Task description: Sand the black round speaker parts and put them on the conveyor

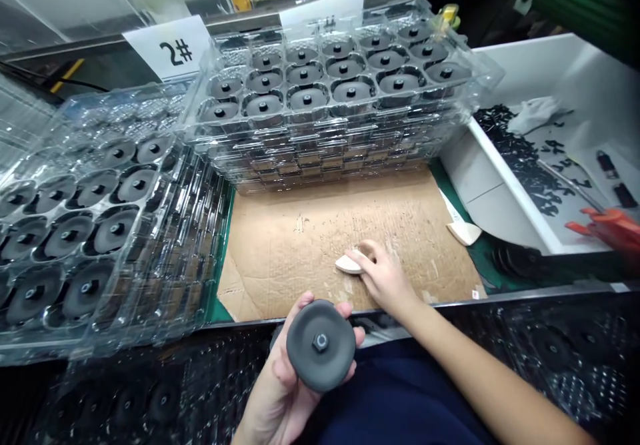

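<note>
Currently holding a black disc (pixel 321 368) in the left hand (pixel 286 392), raised just in front of the front edge of the desk (pixel 219 310). Closed around the disc's rim, with digits showing on both sides, and turned so as to face its central nut (pixel 321 342) up at the camera.

Pinching a pale wedge-shaped piece (pixel 349 264) between the fingers and thumb of the right hand (pixel 384 275), over the front half of the cardboard sheet (pixel 285 245), about midway between its side edges. Hard to tell whether touching the cardboard or just clear of it.

Lying at the right edge of the sheet, near a white tub (pixel 465 178): a second pale piece (pixel 465 233). Inside the tub, spread along its left wall: small black parts (pixel 505 148), with a red-handled tool (pixel 613 225) near the front right corner. Ranged along the back edge of the sheet and past its left edge: a rear stack of clear trays (pixel 320 142) and a left stack of clear trays (pixel 173 252), both filled with similar discs.
</note>
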A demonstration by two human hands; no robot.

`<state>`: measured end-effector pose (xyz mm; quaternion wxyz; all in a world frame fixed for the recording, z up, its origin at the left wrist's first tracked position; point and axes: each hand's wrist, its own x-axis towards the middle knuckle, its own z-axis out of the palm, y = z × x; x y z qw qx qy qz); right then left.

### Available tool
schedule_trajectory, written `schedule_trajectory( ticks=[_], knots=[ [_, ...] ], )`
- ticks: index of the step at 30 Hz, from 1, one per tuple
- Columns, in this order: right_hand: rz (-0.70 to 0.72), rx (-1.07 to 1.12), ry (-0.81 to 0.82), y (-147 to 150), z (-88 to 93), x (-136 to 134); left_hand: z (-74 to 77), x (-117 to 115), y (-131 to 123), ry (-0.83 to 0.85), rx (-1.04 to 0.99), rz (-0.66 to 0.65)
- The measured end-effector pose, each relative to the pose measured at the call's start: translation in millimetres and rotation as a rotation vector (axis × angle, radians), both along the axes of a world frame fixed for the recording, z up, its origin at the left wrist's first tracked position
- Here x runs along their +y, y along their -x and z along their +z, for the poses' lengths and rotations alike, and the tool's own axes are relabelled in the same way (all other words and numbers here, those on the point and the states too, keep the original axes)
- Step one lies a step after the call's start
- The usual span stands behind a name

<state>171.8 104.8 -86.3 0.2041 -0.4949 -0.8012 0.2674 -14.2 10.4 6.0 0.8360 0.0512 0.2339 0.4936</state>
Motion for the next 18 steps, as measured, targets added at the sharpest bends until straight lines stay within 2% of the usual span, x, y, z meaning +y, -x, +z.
schedule_trajectory(
  ticks=[3,10,12,15,18],
  knots=[
    [-0.030,0.076,0.010,2.9,8.1,4.7,3.0,3.1,-5.3,0.018,0.060,0.051],
    [0.056,0.207,0.079,4.6,16.4,-20.5,2.1,11.0,-15.0,0.137,0.272,0.219],
    [0.012,0.231,0.086,6.7,34.0,-16.9,2.9,14.6,-16.4,0.118,0.329,0.272],
    [-0.033,0.336,0.018,17.2,80.2,-14.4,3.3,17.9,-19.1,0.034,0.398,0.357],
    [0.123,0.501,-0.158,30.9,120.6,-26.1,1.3,16.3,-21.7,0.051,0.398,0.350]
  ],
)
